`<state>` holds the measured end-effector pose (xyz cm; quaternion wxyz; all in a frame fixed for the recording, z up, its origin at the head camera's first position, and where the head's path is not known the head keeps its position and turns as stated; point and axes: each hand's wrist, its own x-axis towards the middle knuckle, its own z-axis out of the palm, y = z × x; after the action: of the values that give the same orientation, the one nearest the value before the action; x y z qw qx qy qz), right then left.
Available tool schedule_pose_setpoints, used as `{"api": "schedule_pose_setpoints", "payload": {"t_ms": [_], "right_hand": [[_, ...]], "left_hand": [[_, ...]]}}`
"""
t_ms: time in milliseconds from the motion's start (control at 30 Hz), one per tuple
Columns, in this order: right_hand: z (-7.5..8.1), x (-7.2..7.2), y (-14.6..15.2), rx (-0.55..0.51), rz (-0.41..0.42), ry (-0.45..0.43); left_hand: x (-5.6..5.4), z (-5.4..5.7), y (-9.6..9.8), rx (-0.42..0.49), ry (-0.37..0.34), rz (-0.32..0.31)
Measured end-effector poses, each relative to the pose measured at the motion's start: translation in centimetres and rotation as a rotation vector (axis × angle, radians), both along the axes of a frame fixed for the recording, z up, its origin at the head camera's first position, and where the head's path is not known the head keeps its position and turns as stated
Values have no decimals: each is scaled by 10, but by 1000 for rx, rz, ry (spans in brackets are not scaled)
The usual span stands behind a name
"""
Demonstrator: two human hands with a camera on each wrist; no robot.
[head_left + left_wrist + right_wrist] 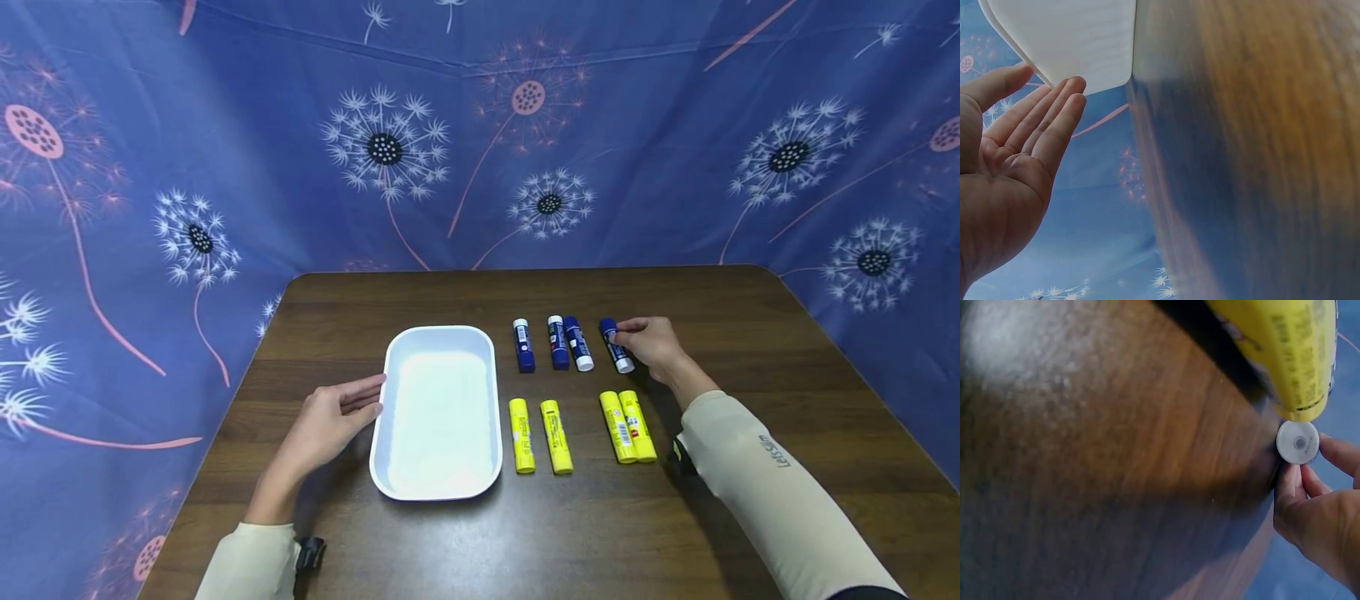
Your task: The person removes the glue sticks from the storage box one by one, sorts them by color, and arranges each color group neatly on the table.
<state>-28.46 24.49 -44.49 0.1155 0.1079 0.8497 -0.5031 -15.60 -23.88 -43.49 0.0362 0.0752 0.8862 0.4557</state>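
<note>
A white tray lies left of the table's middle. My left hand touches its left edge with extended fingers; in the left wrist view, the fingertips meet the tray's rim. My right hand pinches a blue glue stick with a white end at the right of the back row. That white end faces the camera in the right wrist view, between thumb and fingers. Beside it stand apart other blue glue sticks, lying flat in the same row.
Several yellow glue sticks lie in a front row, with a touching pair at its right, near my right forearm. The brown wooden table ends at a blue dandelion-print cloth behind it.
</note>
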Motion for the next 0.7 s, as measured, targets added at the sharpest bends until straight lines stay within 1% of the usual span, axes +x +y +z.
{"api": "schedule_pose_setpoints", "payload": {"t_ms": [133,333,533,700], "right_hand": [[-3,2,-1,37,-21,7],[-6,4,-2,94,-40,28],[-5,6,-5,195,-8,74],[-3,7,-8,223,15,90]], "left_hand": [[-1,-1,1,-3,-14,4],[-3,1,1,2,-19,-6],[-3,0,0,3,-17,-3],[-3,1,-1,-12,8,-9]]}}
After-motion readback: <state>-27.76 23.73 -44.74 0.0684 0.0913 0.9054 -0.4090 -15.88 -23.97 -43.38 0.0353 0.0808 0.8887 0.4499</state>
